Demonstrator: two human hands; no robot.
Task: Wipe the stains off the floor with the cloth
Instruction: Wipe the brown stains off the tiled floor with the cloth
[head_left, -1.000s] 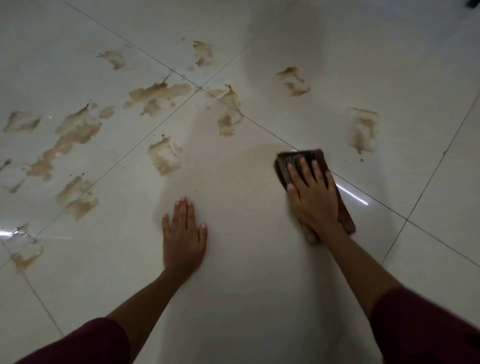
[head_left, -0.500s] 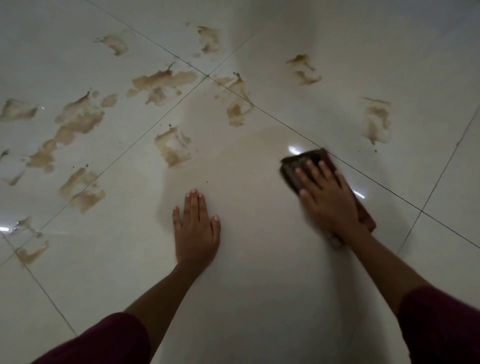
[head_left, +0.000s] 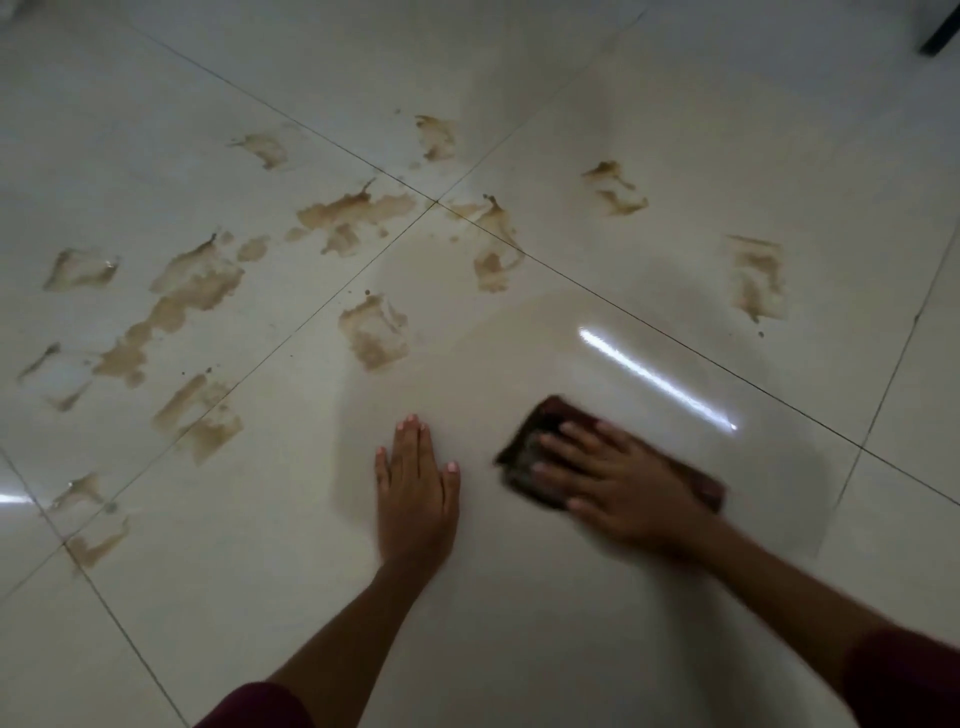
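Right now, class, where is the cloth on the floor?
In the head view the cloth lies right of centre on the tiled floor, flat under the right hand, just right of the left hand.

Left hand flat, fingers straight; right hand spread, palm down.
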